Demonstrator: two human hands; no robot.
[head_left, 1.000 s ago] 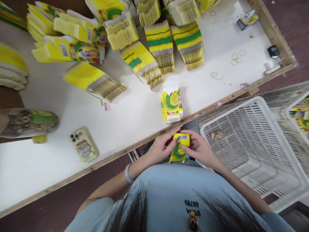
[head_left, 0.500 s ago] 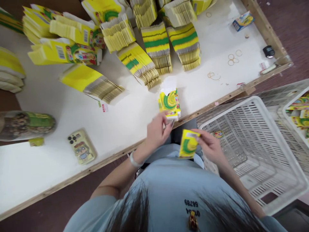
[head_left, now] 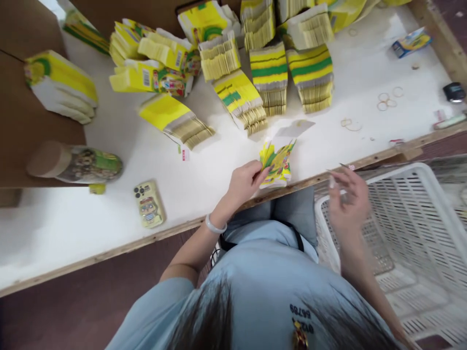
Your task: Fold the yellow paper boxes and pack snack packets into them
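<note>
Near the table's front edge, my left hand [head_left: 247, 182] has its thumb and fingers closed on a yellow and green printed carton [head_left: 278, 163]. The carton looks partly folded, with white edges showing, and some of it is hidden by my fingers. A blurred pale flap [head_left: 295, 128] lies just beyond it. My right hand [head_left: 349, 200] is raised off to the right, over the rim of a white plastic basket [head_left: 403, 177]. Its fingers are apart and nothing shows in them. Bundles of flattened yellow cartons [head_left: 270, 78] stand in rows behind the left hand.
A phone in a patterned case [head_left: 149, 204] and a lidded jar [head_left: 93, 164] are at the left. Folded yellow cartons [head_left: 146, 78] are piled behind. Rubber bands [head_left: 386, 102], a blue box [head_left: 412, 43] and a small black item [head_left: 454, 91] lie at the right.
The yellow packet in my right hand is gone from it, and that hand has moved right and spread its fingers. My left hand now grips the carton. The whole view has shifted.
</note>
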